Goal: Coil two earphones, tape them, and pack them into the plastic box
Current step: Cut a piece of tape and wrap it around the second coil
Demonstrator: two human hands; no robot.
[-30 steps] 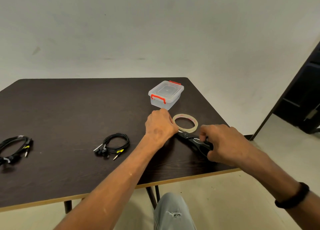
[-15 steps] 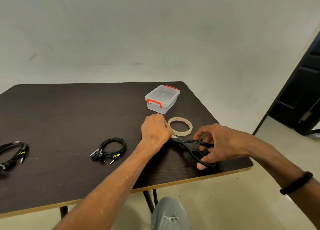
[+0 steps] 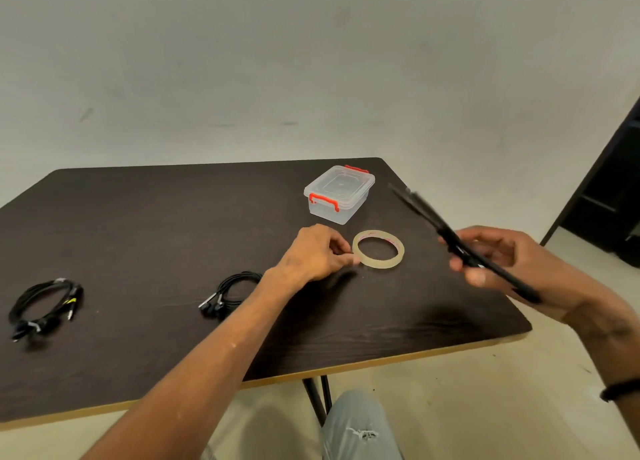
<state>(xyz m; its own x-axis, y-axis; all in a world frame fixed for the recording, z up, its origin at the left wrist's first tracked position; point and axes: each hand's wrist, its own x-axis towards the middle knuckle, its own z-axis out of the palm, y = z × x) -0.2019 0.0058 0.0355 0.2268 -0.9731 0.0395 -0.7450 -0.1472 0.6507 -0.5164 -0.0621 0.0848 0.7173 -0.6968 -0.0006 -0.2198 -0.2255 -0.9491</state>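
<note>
My right hand (image 3: 498, 262) has its grip curled around the scissors (image 3: 460, 244), lifted off the table (image 3: 138, 217) with the blades pointing far and left (blurred, so I cannot tell whether they are parted), while my left hand (image 3: 311, 255) pinches at the near-left edge of the tape roll (image 3: 378, 249), fingertips curled, apparently on the tape's free end. To do this well I should draw out a short strip, keep it taut, and cut cleanly close to the roll. Both coiled earphones (image 3: 230, 295) (image 3: 45, 307) lie on the left, well apart from the plastic box (image 3: 339, 193), which stands closed just beyond the roll.
</note>
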